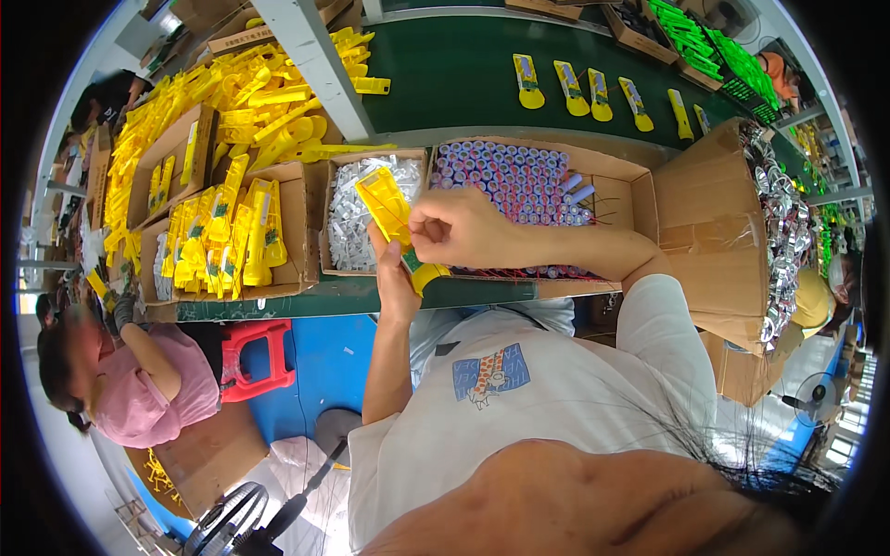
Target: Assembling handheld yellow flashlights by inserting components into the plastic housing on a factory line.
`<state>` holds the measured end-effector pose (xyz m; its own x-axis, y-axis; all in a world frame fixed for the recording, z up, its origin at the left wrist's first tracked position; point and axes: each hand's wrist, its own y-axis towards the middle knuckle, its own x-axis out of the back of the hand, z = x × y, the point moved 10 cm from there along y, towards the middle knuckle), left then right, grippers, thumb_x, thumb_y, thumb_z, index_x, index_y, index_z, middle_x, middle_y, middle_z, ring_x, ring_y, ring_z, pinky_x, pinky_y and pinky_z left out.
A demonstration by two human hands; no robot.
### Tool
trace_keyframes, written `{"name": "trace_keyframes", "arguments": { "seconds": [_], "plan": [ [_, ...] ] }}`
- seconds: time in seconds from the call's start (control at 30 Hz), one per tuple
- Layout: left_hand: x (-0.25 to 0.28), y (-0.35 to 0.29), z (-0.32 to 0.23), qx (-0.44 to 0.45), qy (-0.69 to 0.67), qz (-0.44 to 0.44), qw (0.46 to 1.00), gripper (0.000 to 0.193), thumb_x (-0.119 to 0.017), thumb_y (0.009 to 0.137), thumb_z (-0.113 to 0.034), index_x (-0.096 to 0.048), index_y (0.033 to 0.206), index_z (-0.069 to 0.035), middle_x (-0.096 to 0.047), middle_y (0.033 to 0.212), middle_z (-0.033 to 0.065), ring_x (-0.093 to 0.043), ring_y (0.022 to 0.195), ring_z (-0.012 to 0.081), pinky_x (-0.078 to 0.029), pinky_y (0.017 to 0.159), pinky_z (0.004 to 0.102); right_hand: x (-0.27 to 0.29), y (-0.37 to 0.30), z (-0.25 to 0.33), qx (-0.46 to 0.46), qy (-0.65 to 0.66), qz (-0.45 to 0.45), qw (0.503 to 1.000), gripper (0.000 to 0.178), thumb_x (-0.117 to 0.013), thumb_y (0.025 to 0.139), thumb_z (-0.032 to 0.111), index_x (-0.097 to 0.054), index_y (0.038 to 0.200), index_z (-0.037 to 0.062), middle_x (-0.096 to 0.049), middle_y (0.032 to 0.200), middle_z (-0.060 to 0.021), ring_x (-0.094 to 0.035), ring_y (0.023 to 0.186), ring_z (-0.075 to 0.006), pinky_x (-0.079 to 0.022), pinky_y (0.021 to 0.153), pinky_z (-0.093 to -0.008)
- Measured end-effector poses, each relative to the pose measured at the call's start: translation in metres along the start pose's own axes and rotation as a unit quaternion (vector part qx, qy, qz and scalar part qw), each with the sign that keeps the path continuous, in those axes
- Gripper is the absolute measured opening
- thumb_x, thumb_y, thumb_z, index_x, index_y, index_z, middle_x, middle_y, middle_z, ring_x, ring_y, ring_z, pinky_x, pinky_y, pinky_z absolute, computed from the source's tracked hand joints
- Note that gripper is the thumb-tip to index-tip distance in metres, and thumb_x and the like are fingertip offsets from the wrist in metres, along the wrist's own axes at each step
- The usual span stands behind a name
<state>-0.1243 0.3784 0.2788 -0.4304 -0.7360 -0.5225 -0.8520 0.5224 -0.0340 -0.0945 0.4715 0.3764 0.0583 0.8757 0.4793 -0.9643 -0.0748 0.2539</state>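
Note:
My left hand (399,285) is closed around a long yellow plastic housing (381,195) with a rounded lower end, tilted over the boxes. A small green circuit board (412,261) shows in its lower part. Curled in a pinch, my right hand (464,225) is at the housing's right side; whatever its fingertips grip is hidden. Just behind the housing stands a carton of small whitish pieces (349,227). Beneath my right forearm lies a carton of purple cylindrical battery cells (501,176) with red wires.
Left are a carton of yellow housings with boards (227,232) and a heap of yellow shells (269,97). Several housings (528,83) lie on the green belt (436,79). A metal post (315,65) rises behind. A tall carton (709,236) stands right; a co-worker in pink (144,385) sits left.

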Motion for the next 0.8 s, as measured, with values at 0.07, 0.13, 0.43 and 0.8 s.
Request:
{"name": "trace_keyframes", "arguments": {
  "seconds": [0.07,0.13,0.43,0.8],
  "plan": [
    [-0.015,0.0,0.001,0.007,0.031,0.037,0.999,0.053,-0.041,0.094,-0.035,-0.027,0.141,-0.014,-0.051,0.122,0.0104,-0.059,0.102,0.0209,-0.054,0.078,0.0335,0.025,-0.006,0.008,0.035,-0.02,-0.125,0.991,0.014,-0.073,0.079,0.011,-0.063,0.082,0.0012,-0.06,0.061,-0.0049,-0.062,0.053,-0.0101,-0.046,0.048,-0.0239],
    [-0.026,0.002,0.008,0.029,0.051,0.083,0.995,0.051,-0.041,0.096,-0.041,-0.029,0.138,-0.014,-0.053,0.118,0.0097,-0.06,0.101,0.0186,-0.052,0.08,0.0316,0.035,-0.007,-0.009,-0.018,-0.005,-0.124,0.992,0.014,-0.073,0.08,0.011,-0.064,0.085,0.0013,-0.062,0.064,-0.0048,-0.062,0.052,-0.0105,-0.047,0.047,-0.0242],
    [-0.024,0.007,0.043,0.089,0.055,-0.015,0.994,0.055,-0.042,0.097,-0.013,-0.025,0.149,-0.012,-0.053,0.125,0.0092,-0.054,0.112,0.0199,-0.045,0.095,0.032,0.03,-0.051,-0.004,0.152,-0.132,-0.116,0.973,0.016,-0.074,0.072,0.009,-0.06,0.08,0.0087,-0.055,0.071,-0.0064,-0.058,0.059,-0.0232,-0.045,0.048,-0.0331],
    [-0.082,-0.031,0.032,0.105,-0.004,0.188,0.977,0.034,-0.038,0.097,-0.004,-0.031,0.13,-0.01,-0.055,0.106,0.0099,-0.062,0.076,0.0195,-0.055,0.069,0.0352,0.158,-0.193,-0.171,-0.16,-0.357,-0.006,0.92,0.036,-0.066,0.077,-0.001,-0.054,0.11,0.0051,-0.052,0.119,-0.0148,-0.06,0.1,-0.0365,-0.052,0.081,-0.043]
  ]
}}
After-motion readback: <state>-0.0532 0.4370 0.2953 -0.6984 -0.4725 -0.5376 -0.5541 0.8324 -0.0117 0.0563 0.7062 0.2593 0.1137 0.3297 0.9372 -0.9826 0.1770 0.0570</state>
